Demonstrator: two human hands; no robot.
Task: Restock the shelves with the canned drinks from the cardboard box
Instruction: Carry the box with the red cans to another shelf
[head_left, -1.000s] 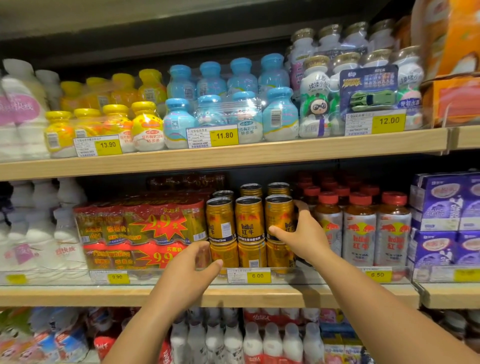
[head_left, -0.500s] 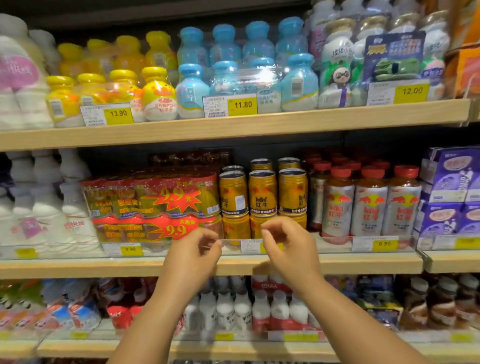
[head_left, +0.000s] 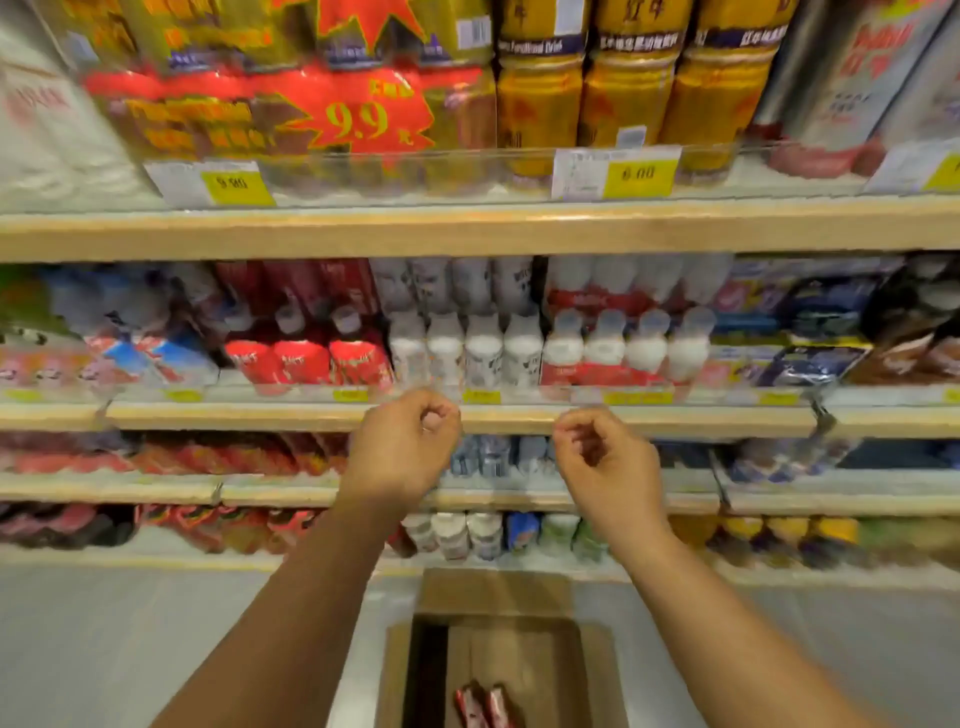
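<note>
Left hand (head_left: 402, 452) and right hand (head_left: 605, 462), loosely curled, empty, mid-frame before wooden shelf edge (head_left: 675, 418); open brown cardboard box (head_left: 493, 592) below.

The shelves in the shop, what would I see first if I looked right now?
First, the big red star sticker saying 9.9 at the top, on shiny wrapped packs. Right of it stand gold cans above a yellow 6.00 price tag. Lower down, the left hand and right hand hang empty over an open cardboard box on the floor.
</note>
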